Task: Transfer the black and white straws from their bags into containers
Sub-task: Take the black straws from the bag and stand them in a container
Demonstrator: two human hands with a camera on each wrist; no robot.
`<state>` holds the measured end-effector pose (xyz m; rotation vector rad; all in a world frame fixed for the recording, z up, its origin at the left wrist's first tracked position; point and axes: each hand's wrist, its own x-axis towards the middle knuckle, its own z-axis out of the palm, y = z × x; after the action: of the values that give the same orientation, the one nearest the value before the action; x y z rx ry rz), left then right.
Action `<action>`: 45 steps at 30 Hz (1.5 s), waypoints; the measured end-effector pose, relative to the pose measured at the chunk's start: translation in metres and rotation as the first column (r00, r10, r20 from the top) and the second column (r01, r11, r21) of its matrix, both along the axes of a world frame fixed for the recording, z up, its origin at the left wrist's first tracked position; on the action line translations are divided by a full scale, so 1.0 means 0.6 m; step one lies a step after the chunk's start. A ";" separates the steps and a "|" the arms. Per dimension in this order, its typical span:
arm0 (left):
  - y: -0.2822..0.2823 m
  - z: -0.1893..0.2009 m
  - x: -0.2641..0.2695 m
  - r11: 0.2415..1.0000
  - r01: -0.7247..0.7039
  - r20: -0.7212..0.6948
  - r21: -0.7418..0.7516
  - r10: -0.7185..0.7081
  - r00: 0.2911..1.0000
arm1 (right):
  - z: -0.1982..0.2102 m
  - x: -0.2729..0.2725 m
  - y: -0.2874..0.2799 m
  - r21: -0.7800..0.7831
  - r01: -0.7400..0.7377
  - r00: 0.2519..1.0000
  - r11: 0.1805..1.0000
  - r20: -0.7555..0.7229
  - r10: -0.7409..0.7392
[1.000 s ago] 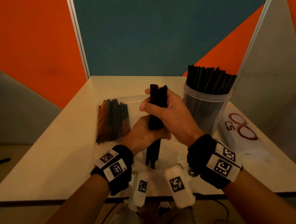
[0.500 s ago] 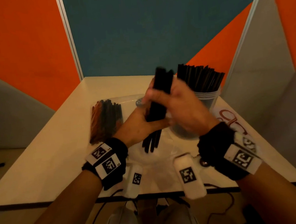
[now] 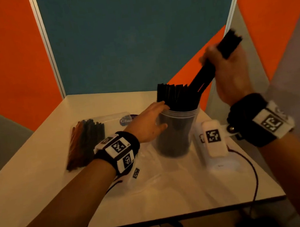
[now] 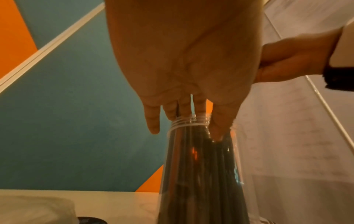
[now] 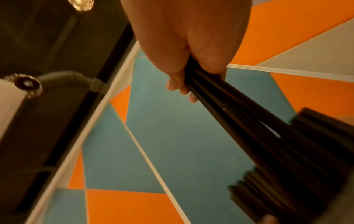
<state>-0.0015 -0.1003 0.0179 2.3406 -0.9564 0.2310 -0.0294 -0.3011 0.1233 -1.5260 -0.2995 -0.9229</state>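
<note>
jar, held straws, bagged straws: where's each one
jar (image 3: 182, 139): head view, clear side wall
held straws (image 3: 202, 77): head view, shafts just above the jar
bagged straws (image 3: 87, 138): head view, middle of the bundle

black straws (image 3: 178, 97), clear container (image 3: 175, 134), white table (image 3: 39, 162), orange-and-teal panels (image 3: 137, 33)

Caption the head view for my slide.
Right hand holds a black straw bundle angled into the clear container that the left hand steadies.

Head downward, wrists close; container (image 3: 176, 129) shared
</note>
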 end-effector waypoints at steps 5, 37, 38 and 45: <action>-0.002 -0.009 0.000 0.999 -0.017 0.025 -0.037 0.017 1.000 | -0.067 0.027 0.008 -0.313 0.209 0.919 0.926 -0.260 -0.296; -0.006 -0.007 -0.002 0.999 -0.017 -0.029 -0.050 0.016 0.999 | -0.099 0.086 0.010 -0.708 0.117 0.933 0.696 -0.162 -0.321; -0.004 -0.004 -0.002 0.999 -0.012 -0.045 -0.046 0.010 0.999 | -0.101 0.081 0.012 -0.683 0.122 0.932 0.720 -0.170 -0.319; 0.046 0.006 -0.029 0.990 0.113 -0.160 0.080 -0.099 0.982 | -0.111 0.030 0.023 -0.548 0.294 0.935 0.783 -0.006 -0.355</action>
<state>-0.0190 -0.0726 0.0216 2.3389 -1.0289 -0.0379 -0.0112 -0.2872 0.0569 -2.2002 -0.2284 -1.0748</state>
